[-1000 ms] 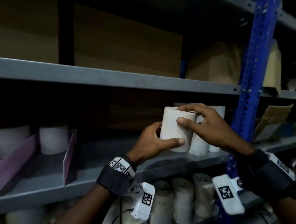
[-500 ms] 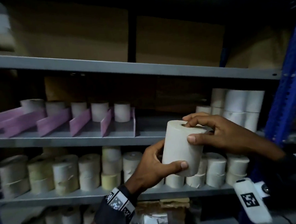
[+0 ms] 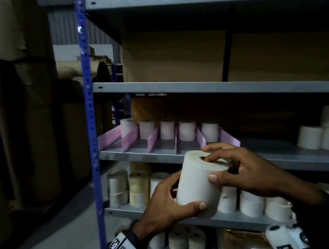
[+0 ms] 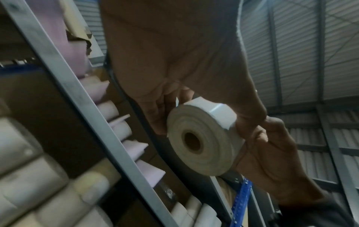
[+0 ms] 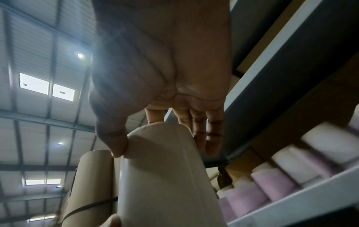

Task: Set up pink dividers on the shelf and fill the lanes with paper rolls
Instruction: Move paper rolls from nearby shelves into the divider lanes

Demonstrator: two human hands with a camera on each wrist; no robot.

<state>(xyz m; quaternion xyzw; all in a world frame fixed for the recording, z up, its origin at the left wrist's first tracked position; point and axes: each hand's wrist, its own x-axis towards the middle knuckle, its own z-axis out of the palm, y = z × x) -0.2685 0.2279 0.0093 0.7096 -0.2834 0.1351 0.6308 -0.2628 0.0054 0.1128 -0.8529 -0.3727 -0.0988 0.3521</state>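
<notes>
Paper roll (image 3: 198, 184) in both my hands, held in mid-air just in front of the grey shelf (image 3: 142, 154) where the pink dividers (image 3: 153, 139) stand. My left hand (image 3: 165, 207) cups the roll's lower end, thumb curled across the front; my right hand (image 3: 245, 173) clamps the upper end, thumb on the side wall, fingers draped over the rim by the core hole. Two grips, I judge, because the roll is broad and smooth, and a hold at each end keeps the wound layers from slipping while I line it up with a lane. Its long axis runs near upright, top leaning a little toward the right, core hole facing up and toward me; in the left wrist view the bottom face and its core (image 4: 192, 142) look straight at the camera. Five lanes each show one white roll (image 3: 187, 130) standing upright at the back, fronts bare, so I read this roll as bound for one of those fronts. More rolls (image 3: 312, 137) are stacked on the same shelf, well apart to the right.
</notes>
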